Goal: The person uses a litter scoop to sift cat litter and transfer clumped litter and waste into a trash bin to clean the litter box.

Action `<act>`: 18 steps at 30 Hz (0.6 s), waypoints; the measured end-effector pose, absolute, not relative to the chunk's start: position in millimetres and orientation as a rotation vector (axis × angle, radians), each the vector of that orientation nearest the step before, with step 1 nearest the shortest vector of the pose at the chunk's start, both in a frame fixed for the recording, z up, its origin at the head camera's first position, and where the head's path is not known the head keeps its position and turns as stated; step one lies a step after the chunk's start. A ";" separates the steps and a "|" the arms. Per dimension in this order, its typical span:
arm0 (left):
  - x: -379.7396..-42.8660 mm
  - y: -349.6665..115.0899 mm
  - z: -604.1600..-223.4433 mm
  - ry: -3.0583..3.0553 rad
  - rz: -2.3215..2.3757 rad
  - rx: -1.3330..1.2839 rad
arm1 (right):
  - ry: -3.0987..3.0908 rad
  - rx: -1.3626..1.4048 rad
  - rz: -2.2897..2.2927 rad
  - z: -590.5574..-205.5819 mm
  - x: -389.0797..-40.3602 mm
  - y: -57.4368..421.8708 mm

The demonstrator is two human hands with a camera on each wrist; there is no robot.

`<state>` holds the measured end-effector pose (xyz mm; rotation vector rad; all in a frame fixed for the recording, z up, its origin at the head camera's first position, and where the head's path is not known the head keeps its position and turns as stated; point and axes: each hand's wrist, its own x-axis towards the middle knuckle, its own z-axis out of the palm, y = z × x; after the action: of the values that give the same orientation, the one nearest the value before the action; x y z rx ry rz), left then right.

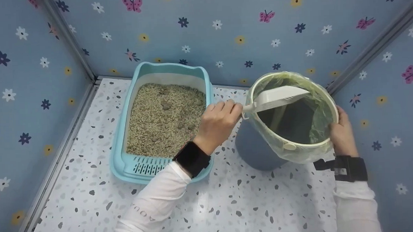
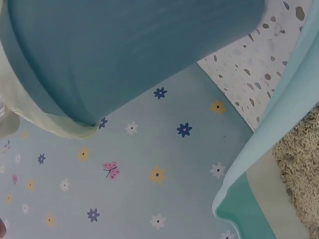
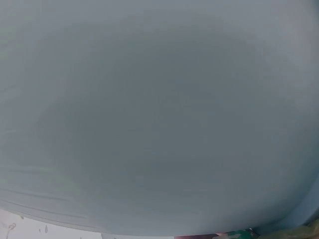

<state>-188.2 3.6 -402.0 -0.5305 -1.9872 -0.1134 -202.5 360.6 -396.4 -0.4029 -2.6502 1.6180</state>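
My left hand [image 1: 220, 124] grips the handle of a white litter scoop [image 1: 278, 97]. The scoop's blade lies over the open mouth of a blue trash bin [image 1: 262, 148], tilted on its side. A pale yellow-green bag [image 1: 321, 115] lines the bin and folds over its cream rim. At the bin's right side, my right hand [image 1: 342, 133] holds the rim through the bag; part of its fingers is hidden. In the right wrist view the bin's blue-grey wall [image 3: 164, 124] fills nearly everything. The left wrist view shows the bin's side [image 2: 124, 50] but not the scoop blade.
Left of the bin stands a teal litter box [image 1: 118, 150] with a slotted front ledge. Granular litter [image 1: 162, 121] with several dark clumps fills it. Speckled white flooring [image 1: 237, 204] lies beneath, and flower-patterned panels [image 1: 217, 36] enclose the back and both sides.
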 end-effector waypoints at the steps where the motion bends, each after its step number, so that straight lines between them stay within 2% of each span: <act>1: -187.2 -1.7 -402.5 -2.015 -0.166 -0.509 | -2.654 -0.403 1.617 -396.6 -202.2 360.9; 9: -189.2 -67.9 -415.6 -2.325 -0.448 -0.289 | -2.653 -0.380 1.624 -395.1 -203.2 361.5; 18: -190.7 -148.7 -449.6 -2.580 -0.370 -0.116 | -2.662 -0.375 1.599 -395.1 -201.9 361.9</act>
<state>-190.7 -148.7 -449.6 -0.1157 -2.5796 -0.3702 -201.9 361.9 -395.1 -0.3748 -2.6623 1.5986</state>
